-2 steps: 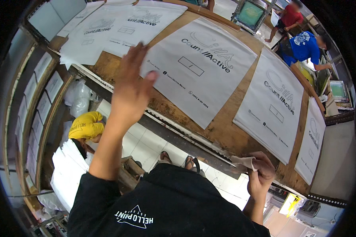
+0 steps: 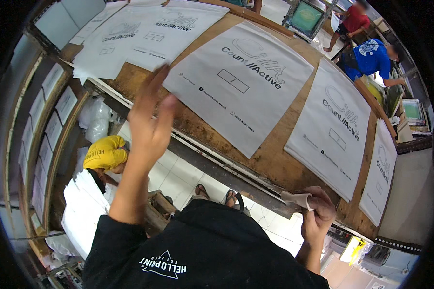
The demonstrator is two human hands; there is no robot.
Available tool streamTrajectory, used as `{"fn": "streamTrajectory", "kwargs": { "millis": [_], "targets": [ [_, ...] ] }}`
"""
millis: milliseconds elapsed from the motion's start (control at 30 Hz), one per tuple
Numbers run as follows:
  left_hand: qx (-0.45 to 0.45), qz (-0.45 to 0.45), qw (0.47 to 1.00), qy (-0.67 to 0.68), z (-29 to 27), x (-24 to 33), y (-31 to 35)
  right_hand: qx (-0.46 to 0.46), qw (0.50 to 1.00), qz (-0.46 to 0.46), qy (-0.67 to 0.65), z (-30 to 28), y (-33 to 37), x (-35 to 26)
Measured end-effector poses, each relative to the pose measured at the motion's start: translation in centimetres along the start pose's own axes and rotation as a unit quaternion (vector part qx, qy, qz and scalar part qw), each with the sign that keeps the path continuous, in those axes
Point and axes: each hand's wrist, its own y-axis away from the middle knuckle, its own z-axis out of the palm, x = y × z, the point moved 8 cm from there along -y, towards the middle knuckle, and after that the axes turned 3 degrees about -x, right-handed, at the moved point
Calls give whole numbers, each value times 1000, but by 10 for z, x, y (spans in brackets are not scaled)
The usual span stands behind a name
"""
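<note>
My left hand [image 2: 152, 120] is raised at the near edge of a wooden table [image 2: 284, 166], its fingers apart and slightly blurred, holding nothing. Just right of its fingertips lies a white printed sheet [image 2: 260, 115] with black lettering and a small outlined box. By the table's near edge, my right hand [image 2: 322, 207] is closed on a crumpled beige cloth [image 2: 298, 198]. Beyond that hand a second white printed sheet [image 2: 330, 139] lies flat, slanting across the boards.
Overlapping printed sheets [image 2: 106, 53] cover the table's far left; a narrower one [image 2: 380, 173] is at the right. A person in yellow [image 2: 105, 153] crouches left, beside stacked white sheets [image 2: 82, 207]. People in blue [image 2: 372, 57] and red [image 2: 356, 20] are beyond the table.
My left hand has shifted left and a little toward me, away from the middle sheet. My right hand and the cloth stay nearly where they were.
</note>
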Motion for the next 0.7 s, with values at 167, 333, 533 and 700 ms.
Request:
{"fn": "streamTrajectory", "kwargs": {
  "millis": [167, 333, 533, 700],
  "targets": [
    [134, 29, 978, 160, -14, -26, 127, -43, 997, -44, -44, 16, -14, -17],
    [-98, -132, 976, 141, 30, -39, 200, -66, 993, -66, -65, 34, -30, -21],
    [-272, -126, 950, 87, 52, -43, 245, -126, 990, 18, -65, 53, -25, -16],
    [-243, -193, 948, 73, 49, -51, 292, -301, 942, -135, -61, 123, -32, -56]
  ]
}}
